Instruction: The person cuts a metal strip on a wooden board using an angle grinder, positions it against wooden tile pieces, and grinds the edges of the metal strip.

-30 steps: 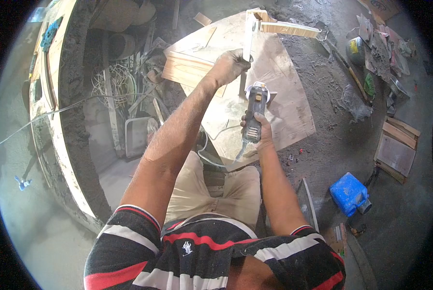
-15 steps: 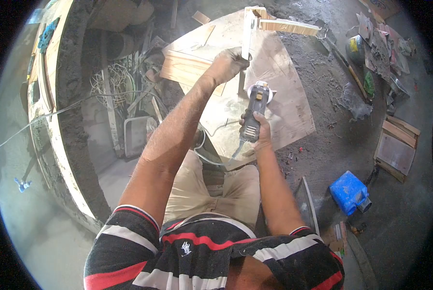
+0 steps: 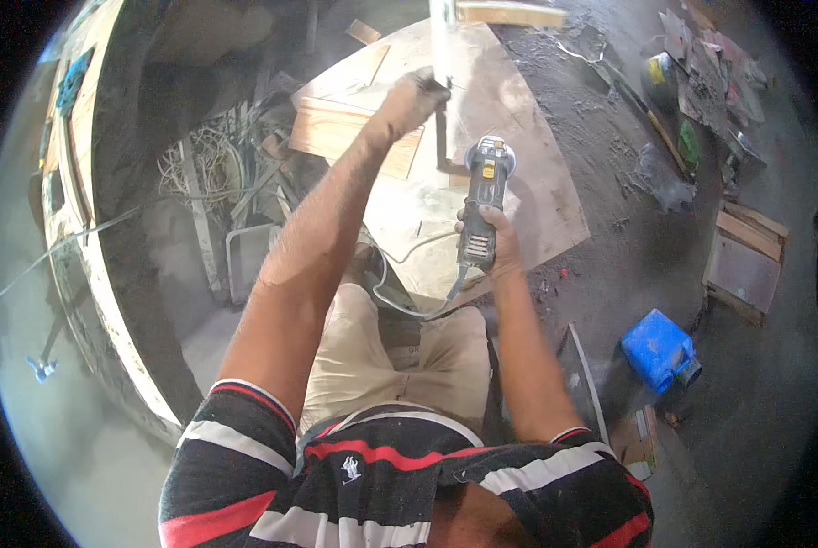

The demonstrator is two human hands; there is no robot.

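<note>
My left hand (image 3: 415,99) is closed around the near end of an angled wooden piece (image 3: 441,46), a pale upright strip with a second wooden arm running right at its far end. Its far corner is cut off by the top of the view. My right hand (image 3: 497,239) grips the body of a dark angle grinder (image 3: 485,199), its round disc and guard pointing away from me. The disc sits just right of the wood's shadow, apart from the wood. Beneath both lies a dusty plywood sheet (image 3: 546,201). A grey cord (image 3: 392,297) trails from the grinder's rear.
Loose boards (image 3: 322,128) lie on the plywood's left side. Tangled wire (image 3: 212,160) and scrap sticks are further left. To the right are a blue jug (image 3: 657,350), a wooden box-like piece (image 3: 745,260) and a long-handled tool (image 3: 651,114) on dusty ground. Haze hangs in the air.
My left hand and the wooden piece have moved away from me and slightly left. The grinder has tipped more upright, its head shifting slightly forward. The view has shifted a little, and the haze looks thicker.
</note>
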